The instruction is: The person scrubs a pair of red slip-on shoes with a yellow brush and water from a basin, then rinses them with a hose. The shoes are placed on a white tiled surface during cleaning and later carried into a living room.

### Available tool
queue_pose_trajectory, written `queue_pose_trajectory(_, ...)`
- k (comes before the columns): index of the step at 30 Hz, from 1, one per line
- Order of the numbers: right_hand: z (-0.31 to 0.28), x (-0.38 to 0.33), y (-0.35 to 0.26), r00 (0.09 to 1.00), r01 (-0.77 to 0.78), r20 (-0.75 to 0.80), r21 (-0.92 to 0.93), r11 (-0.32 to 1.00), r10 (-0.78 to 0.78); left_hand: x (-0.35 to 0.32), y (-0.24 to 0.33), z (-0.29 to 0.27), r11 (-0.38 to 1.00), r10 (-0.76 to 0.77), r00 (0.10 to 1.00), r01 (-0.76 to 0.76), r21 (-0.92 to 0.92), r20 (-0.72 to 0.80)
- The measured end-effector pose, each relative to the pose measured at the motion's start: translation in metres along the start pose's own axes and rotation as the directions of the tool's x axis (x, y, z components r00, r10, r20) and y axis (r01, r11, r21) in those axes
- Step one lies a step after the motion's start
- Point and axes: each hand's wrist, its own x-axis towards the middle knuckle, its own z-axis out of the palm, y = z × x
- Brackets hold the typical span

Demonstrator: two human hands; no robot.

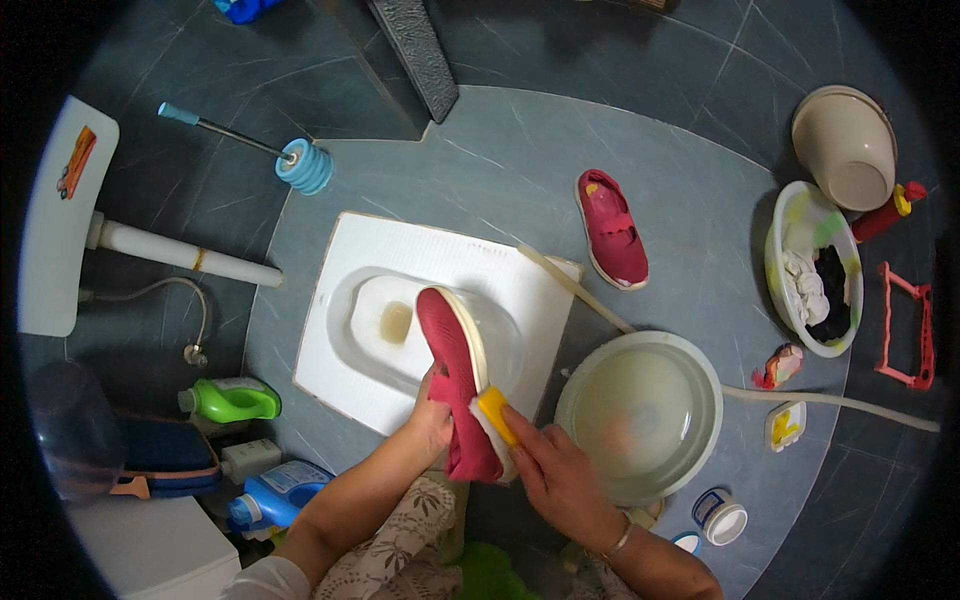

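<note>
A red slip-on shoe [452, 345] with a white sole is held up over the near edge of the white squat toilet [322, 350]. My left hand [430, 425] is closed around its left side, toe pointing away from me. In my right hand [560, 475] is a small yellow scrubbing brush [496, 415], its pale bristles against the white side of the sole near the heel. The matching red shoe [625, 248] lies on the grey floor beyond. Right of my hands stands a round tub [712, 400] of cloudy water.
A pale hose [575, 287] crosses the toilet's corner and passes the tub. At right are a basket [775, 270] of clothes, a beige bucket [825, 130] and a white jar [720, 515]. A blue toilet brush [304, 167], green bottle [235, 400] and blue bottle [285, 490] are at left.
</note>
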Motion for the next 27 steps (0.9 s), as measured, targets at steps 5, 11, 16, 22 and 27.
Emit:
queue_pose_trajectory(5,-0.012,0.048,0.007,0.938,0.146,-0.314,-0.036,0.989,-0.149,-0.029,-0.017,0.045,0.956,-0.067,0.997,0.077,0.282,-0.048)
queue_pose_trajectory(11,-0.001,0.006,0.005,0.973,0.136,-0.170,-0.134,0.982,-0.158,-0.007,-0.012,0.016,0.983,-0.061,0.996,0.047,0.178,0.072)
queue_pose_trajectory(16,-0.017,0.014,0.011,0.919,0.164,-0.367,0.015,0.986,-0.147,0.002,-0.022,0.012,0.990,-0.062,0.963,0.025,0.141,0.263)
queue_pose_trajectory(22,-0.044,0.037,0.017,0.937,0.062,-0.340,-0.050,0.997,-0.075,-0.006,-0.027,0.001,0.877,0.044,0.804,-0.316,0.363,0.593)
queue_pose_trajectory(27,-0.038,-0.002,0.025,0.907,0.080,-0.422,0.140,0.987,-0.014,-0.005,-0.018,0.026,0.868,0.011,0.899,-0.226,0.441,0.439)
